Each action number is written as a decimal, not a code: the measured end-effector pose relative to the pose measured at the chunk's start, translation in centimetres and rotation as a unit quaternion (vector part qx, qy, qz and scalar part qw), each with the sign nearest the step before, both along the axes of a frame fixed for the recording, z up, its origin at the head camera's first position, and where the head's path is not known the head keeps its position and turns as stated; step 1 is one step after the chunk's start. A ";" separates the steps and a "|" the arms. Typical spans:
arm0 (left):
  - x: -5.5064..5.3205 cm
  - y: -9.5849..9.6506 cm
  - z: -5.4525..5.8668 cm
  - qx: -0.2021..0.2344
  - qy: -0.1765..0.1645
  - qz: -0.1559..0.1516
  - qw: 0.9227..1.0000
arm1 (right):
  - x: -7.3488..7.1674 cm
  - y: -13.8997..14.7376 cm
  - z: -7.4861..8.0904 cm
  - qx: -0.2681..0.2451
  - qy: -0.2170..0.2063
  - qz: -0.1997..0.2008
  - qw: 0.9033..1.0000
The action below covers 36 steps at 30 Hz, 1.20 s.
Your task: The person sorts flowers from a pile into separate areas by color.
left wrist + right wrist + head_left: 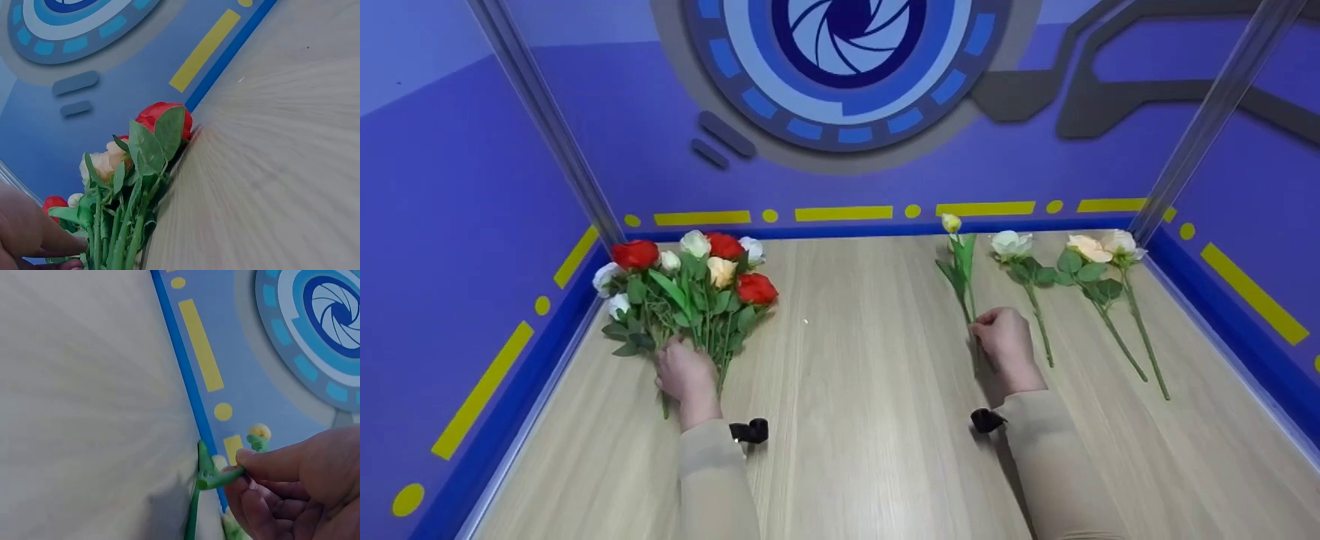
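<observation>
My left hand grips stems of a bouquet of artificial flowers lying on the table at the left; red, white and peach blooms fan out beyond it. In the left wrist view, the fingers press against the bundled green stems. On the right side, my right hand pinches the stem of a yellow tulip between thumb and fingers. The right wrist view shows the cut end of this stem sticking out of the pinch. Beneath it, another green stem lies on the table.
Right of the right hand lie a white rose, a peach rose and a pale rose, stems toward me. Blue-purple panels wall the wooden table at the back and both sides.
</observation>
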<state>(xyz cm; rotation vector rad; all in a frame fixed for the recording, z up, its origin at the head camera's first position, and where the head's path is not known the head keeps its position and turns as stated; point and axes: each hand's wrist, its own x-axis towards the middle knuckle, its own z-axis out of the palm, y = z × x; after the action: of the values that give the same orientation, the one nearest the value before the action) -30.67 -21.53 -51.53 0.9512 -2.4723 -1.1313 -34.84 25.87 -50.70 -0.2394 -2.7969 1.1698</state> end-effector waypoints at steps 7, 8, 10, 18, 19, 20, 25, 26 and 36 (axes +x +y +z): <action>0.1 -0.1 0.0 -0.016 -0.017 -0.011 1.000 | -0.1 1.2 -0.6 0.027 -0.014 0.004 1.000; 0.1 -0.1 0.1 -0.019 -0.026 -0.015 0.999 | -0.1 1.3 -0.6 0.028 -0.018 0.005 0.999; 0.0 -0.1 0.1 -0.022 -0.043 -0.023 0.999 | -0.1 1.3 -0.7 0.029 -0.028 0.005 0.999; -0.1 -0.2 0.1 -0.022 -0.054 -0.027 0.998 | 0.0 1.4 -1.1 0.035 -0.043 -0.001 0.998; -0.1 -0.3 0.1 -0.022 -0.051 -0.026 0.998 | 0.0 1.4 -1.2 0.038 -0.042 -0.001 0.998; -0.1 -0.3 0.1 -0.021 -0.047 -0.026 0.998 | 0.0 1.4 -1.2 0.039 -0.041 -0.001 0.998; 0.2 -0.9 0.5 0.010 -0.031 -0.035 0.999 | 0.1 1.6 -1.6 0.043 -0.044 -0.004 0.998; 0.3 -1.0 0.6 0.020 -0.027 -0.037 0.999 | 0.1 1.6 -1.6 0.044 -0.046 -0.005 0.998; 0.4 -1.1 1.8 0.105 0.032 -0.057 0.992 | 0.0 1.6 -1.4 0.045 -0.040 -0.011 0.998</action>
<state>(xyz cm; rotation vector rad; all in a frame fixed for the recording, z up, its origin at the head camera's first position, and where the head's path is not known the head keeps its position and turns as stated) -30.27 -22.66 -49.70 0.8211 -2.4176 -1.4584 -34.85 27.45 -52.13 -0.3158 -2.8985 1.0496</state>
